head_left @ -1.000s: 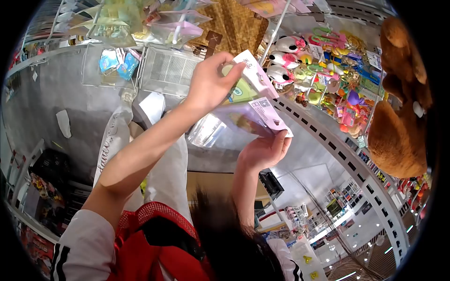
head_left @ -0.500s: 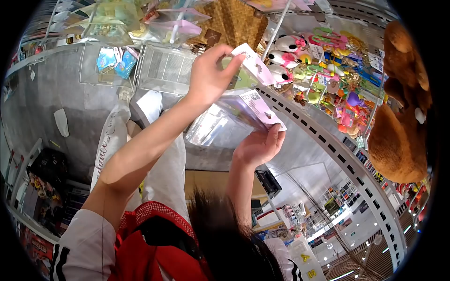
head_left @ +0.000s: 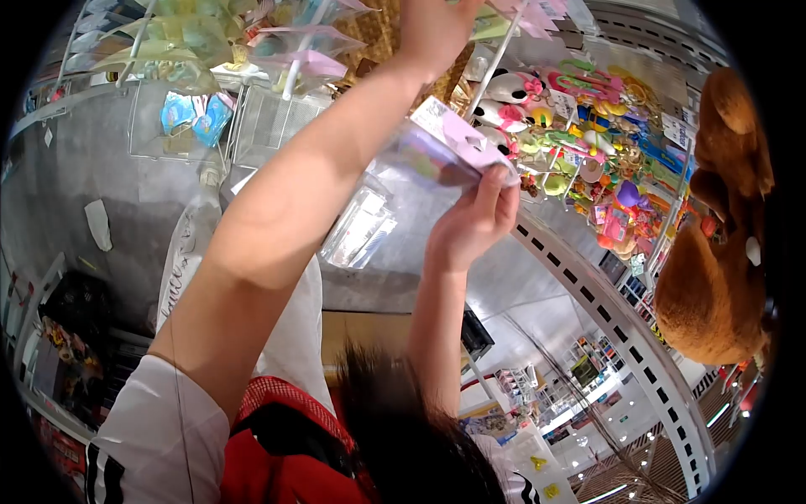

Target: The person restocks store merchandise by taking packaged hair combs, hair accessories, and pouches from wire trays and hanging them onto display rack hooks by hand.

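My right hand (head_left: 477, 220) pinches the pink header card of a clear plastic packet (head_left: 449, 151) between thumb and fingers. Purple and other colours show through the packet, which hangs to the left of the hand. Up at the top edge, my left hand (head_left: 435, 38) is beside the end of a metal display rod (head_left: 502, 52), its fingers partly cut off by the frame. A green packet (head_left: 494, 27) shows right at its fingertips and appears held there. Pink-topped packets (head_left: 541, 17) hang close by.
Plush keychains and colourful trinkets (head_left: 512, 88) hang at the right, near a brown plush toy (head_left: 709, 286). Clear bins (head_left: 277, 126) stand at upper left, one with blue packets (head_left: 197, 118). Clear packs (head_left: 361, 231) lie below my hands. A perforated rail (head_left: 579, 281) curves along the right.
My left hand has moved up and away from the right hand, taking its green packet toward the display rod. My right hand and its packet have risen slightly.
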The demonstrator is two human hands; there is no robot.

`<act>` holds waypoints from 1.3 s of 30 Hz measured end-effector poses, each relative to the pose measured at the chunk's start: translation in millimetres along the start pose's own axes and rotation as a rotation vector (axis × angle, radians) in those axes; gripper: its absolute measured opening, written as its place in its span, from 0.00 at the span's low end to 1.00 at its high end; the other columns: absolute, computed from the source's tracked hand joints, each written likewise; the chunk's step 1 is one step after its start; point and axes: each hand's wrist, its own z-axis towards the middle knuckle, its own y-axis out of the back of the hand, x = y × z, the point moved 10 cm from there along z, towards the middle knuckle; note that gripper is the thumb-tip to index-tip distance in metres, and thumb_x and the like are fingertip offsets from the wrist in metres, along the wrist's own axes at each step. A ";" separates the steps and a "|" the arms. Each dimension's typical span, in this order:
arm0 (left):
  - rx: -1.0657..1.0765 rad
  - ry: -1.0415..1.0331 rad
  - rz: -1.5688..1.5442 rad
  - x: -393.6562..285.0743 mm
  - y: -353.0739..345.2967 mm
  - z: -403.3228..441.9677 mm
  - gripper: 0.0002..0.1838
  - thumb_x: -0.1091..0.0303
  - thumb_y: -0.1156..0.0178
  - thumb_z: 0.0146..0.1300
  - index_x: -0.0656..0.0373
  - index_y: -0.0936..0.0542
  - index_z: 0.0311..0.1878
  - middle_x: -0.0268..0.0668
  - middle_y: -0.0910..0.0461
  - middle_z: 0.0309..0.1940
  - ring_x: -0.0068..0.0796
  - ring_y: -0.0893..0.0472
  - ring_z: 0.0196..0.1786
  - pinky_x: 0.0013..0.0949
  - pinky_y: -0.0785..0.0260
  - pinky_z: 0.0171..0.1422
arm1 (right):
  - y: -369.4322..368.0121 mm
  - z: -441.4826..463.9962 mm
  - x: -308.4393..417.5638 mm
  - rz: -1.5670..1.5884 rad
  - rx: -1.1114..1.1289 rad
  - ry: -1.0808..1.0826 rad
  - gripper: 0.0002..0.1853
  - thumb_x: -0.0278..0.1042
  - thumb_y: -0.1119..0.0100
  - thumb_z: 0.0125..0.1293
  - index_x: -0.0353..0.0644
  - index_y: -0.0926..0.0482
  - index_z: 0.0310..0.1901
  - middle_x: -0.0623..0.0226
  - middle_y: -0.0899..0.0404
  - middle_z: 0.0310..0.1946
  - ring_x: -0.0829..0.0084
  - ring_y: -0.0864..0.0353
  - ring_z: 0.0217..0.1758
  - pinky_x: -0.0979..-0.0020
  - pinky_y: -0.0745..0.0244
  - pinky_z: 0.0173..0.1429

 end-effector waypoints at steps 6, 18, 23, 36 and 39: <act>-0.071 0.016 -0.049 25.6 26.1 -74.9 0.20 0.60 0.55 0.64 0.61 0.33 0.56 0.39 0.27 0.50 0.31 0.33 0.59 0.31 0.49 0.64 | -10.1 4.1 -13.3 0.108 -0.001 -0.009 0.07 0.30 0.53 0.65 0.35 0.29 0.36 0.67 0.26 0.34 0.81 0.29 0.37 0.79 0.34 0.43; 0.007 0.084 0.049 45.0 25.8 -105.4 0.10 0.69 0.41 0.54 0.65 0.24 0.36 0.39 0.21 0.30 0.29 0.22 0.38 0.28 0.33 0.45 | -18.2 23.2 -41.8 0.074 -0.055 -0.066 0.08 0.32 0.55 0.66 0.37 0.29 0.37 0.69 0.26 0.33 0.80 0.28 0.37 0.77 0.32 0.43; -0.008 -0.043 0.170 25.8 3.7 -41.3 0.15 0.67 0.44 0.57 0.64 0.28 0.46 0.46 0.24 0.40 0.43 0.25 0.47 0.37 0.35 0.51 | -53.9 97.7 -39.3 0.211 -0.025 -0.089 0.09 0.31 0.55 0.65 0.35 0.26 0.37 0.70 0.24 0.32 0.81 0.28 0.33 0.77 0.33 0.37; -0.212 -0.230 0.094 -0.6 -2.2 16.8 0.29 0.58 0.58 0.66 0.71 0.47 0.61 0.56 0.48 0.61 0.49 0.46 0.64 0.38 0.54 0.67 | -78.0 164.3 -46.7 0.171 -0.027 -0.113 0.27 0.51 0.61 0.66 0.39 0.41 0.59 0.56 0.37 0.55 0.66 0.38 0.59 0.64 0.41 0.61; -0.263 -0.311 0.234 2.8 -5.7 29.7 0.32 0.52 0.65 0.66 0.72 0.46 0.61 0.57 0.45 0.60 0.51 0.47 0.65 0.39 0.57 0.69 | -100.0 171.0 -29.0 0.294 0.134 -0.035 0.31 0.56 0.68 0.66 0.38 0.46 0.62 0.57 0.43 0.61 0.66 0.45 0.64 0.65 0.53 0.67</act>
